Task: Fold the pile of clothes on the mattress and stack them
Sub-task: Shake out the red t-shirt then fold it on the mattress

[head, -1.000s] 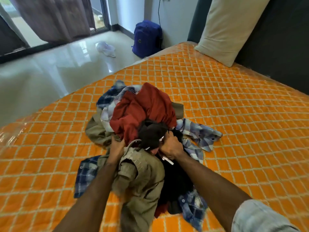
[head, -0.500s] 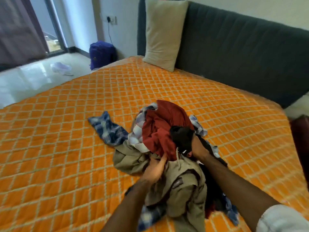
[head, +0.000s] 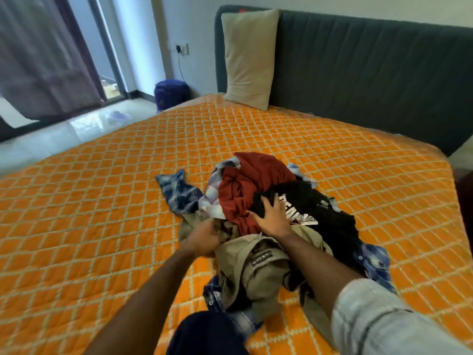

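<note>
A pile of clothes lies mid-mattress, whose cover is orange and quilted. On top sit a red garment and a black shirt with white lettering. An olive garment hangs toward me, and a blue plaid shirt sticks out at the left. My right hand rests with spread fingers on the black shirt's near edge, beside the red garment. My left hand is blurred and looks curled round a fold of the olive garment at the pile's left side.
A beige pillow leans on the dark grey headboard at the far side. A blue backpack stands on the glossy floor left of the bed, near a curtain. My dark-clothed knee is at the near edge.
The pile has shifted right across the mattress and the view has turned toward the headboard. My right hand let go of the bunched black cloth, which now lies spread out, lettering showing.
</note>
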